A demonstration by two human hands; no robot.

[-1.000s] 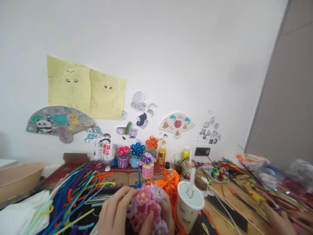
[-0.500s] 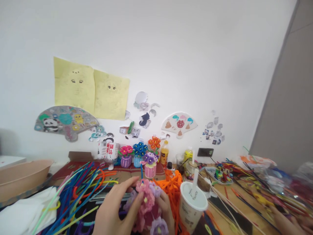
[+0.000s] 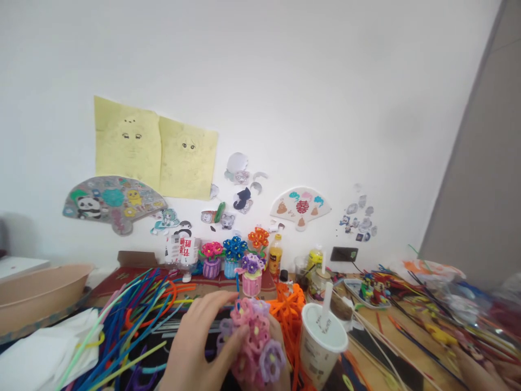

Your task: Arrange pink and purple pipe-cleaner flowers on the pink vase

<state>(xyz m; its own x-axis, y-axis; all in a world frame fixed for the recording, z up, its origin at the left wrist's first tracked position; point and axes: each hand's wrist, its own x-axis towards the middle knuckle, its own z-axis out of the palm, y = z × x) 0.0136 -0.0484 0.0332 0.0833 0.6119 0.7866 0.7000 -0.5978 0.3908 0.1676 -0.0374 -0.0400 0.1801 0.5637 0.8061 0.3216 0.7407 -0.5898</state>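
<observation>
A bunch of pink and purple pipe-cleaner flowers (image 3: 256,332) with yellow centres is held low in the middle of the view. My left hand (image 3: 195,342) grips it from the left, thumb pressed on the front petals and fingers curled over the far side. My right hand (image 3: 280,332) wraps round it from behind on the right; most of its fingers are hidden by the petals. Just beyond, a small pink pot of purple flowers (image 3: 251,279) stands near pots of blue flowers (image 3: 235,263), pink flowers (image 3: 211,263) and orange flowers (image 3: 259,239).
Loose coloured pipe cleaners (image 3: 134,320) and white sheets (image 3: 49,347) lie to the left. Orange pipe cleaners (image 3: 288,315) and a lidded cup (image 3: 321,347) with a straw stand close on the right. Another person's hand (image 3: 476,372) is at the far right.
The flower bunch has turned slightly in my hands, and a purple flower at its lower right has risen. The view has shifted slightly to the left.
</observation>
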